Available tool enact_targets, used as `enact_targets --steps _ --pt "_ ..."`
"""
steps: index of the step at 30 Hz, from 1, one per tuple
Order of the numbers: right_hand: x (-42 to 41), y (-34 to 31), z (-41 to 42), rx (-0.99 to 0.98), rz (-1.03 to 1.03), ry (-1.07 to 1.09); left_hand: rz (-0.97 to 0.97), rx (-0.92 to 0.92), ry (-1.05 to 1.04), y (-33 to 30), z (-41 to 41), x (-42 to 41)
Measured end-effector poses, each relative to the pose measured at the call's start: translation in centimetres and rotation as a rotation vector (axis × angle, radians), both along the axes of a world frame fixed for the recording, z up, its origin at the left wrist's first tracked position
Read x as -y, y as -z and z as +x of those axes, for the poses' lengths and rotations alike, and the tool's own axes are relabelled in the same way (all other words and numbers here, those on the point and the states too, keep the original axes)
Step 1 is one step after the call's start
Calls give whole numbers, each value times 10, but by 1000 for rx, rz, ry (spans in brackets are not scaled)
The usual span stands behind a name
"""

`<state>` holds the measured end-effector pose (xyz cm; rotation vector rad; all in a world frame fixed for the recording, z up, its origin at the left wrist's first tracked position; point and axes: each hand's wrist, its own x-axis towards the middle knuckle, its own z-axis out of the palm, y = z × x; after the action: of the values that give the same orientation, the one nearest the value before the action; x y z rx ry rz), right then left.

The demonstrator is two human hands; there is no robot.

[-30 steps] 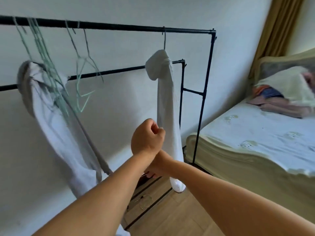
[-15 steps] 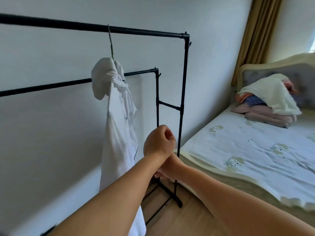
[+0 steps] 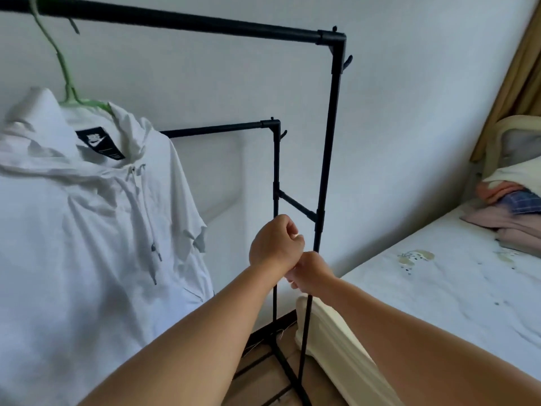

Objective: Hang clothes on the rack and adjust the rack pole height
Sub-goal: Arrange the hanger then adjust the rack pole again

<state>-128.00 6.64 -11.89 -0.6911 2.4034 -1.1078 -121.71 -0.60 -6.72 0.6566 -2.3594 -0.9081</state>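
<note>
From where I sit the hanging looks done, the white hoodie (image 3: pixel 87 206) on its green hanger (image 3: pixel 68 86) on the top pole (image 3: pixel 181 22), and the height adjustment remains (both fists, left hand (image 3: pixel 275 244) and right hand (image 3: pixel 310 272), are clenched around the near upright (image 3: pixel 325 177)).

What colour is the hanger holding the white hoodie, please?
Pale green hanger, seen in the head view.

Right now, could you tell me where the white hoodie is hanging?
In the head view, the white hoodie hangs at the left on a green hanger from the rack's top bar, left of both hands.
</note>
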Motion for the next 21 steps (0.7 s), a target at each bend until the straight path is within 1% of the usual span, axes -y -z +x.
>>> enact_targets --steps 3,5,7,11,14,18,21 --pt "-6 4 -56 57 64 104 20 19 -20 -2 -45 -4" --pt "-8 7 -83 116 56 213 25 52 -2 0 -68 -4" --pt "-6 9 -109 179 34 270 37 72 12 0 -92 -1" --pt "12 14 -150 218 -54 247 48 91 30 -2 -138 10" --pt "28 14 -168 177 -78 214 63 104 53 -5 -165 17" --pt "43 16 -189 184 -59 232 54 100 73 -7 -187 27" --pt "50 16 -199 258 8 244 47 108 84 -4 -201 31"
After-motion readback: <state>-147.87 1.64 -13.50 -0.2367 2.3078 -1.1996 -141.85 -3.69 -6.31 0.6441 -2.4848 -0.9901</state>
